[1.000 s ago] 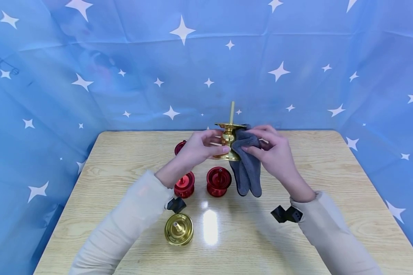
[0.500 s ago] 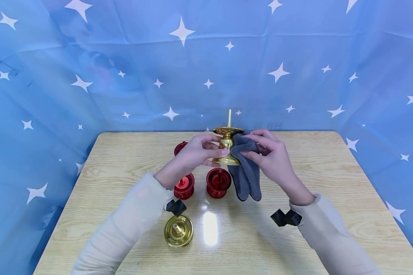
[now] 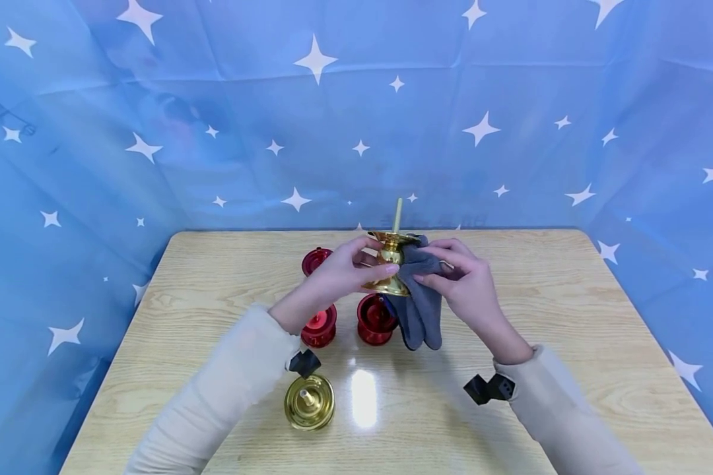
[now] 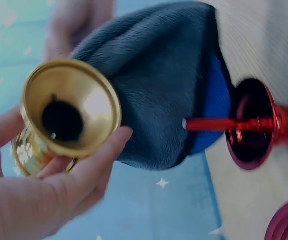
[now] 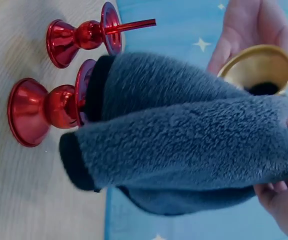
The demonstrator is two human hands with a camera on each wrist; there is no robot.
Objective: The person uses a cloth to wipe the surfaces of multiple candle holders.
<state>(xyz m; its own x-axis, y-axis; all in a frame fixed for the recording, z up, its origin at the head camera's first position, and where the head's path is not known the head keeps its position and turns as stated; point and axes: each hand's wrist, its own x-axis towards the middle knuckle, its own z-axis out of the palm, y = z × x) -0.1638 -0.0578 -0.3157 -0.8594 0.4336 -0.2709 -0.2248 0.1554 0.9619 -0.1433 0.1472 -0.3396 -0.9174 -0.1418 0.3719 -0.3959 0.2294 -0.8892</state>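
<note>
A gold candlestick (image 3: 390,254) with a thin upright spike is held above the table by my left hand (image 3: 356,267), fingers curled round its waist. Its hollow flared base (image 4: 91,100) faces the left wrist camera. My right hand (image 3: 466,280) pinches a folded grey cloth (image 3: 420,307) against the candlestick's right side. The cloth hangs down in two folds, and a blue patch (image 4: 215,105) shows on its underside in the left wrist view. One red candlestick (image 3: 375,320) stands just beneath, partly covered by the cloth.
Two more red candlesticks, a rear one (image 3: 315,259) and a nearer one (image 3: 319,328), stand left of the first, partly behind my left arm. A second gold candlestick (image 3: 309,402) stands nearer on the wooden table (image 3: 541,297). A blue star-patterned backdrop (image 3: 356,99) surrounds the table's back and sides.
Both hands have come down slightly with the gold candlestick and cloth. The candlestick has tilted a little, and the cloth now overlaps the red candlestick beneath.
</note>
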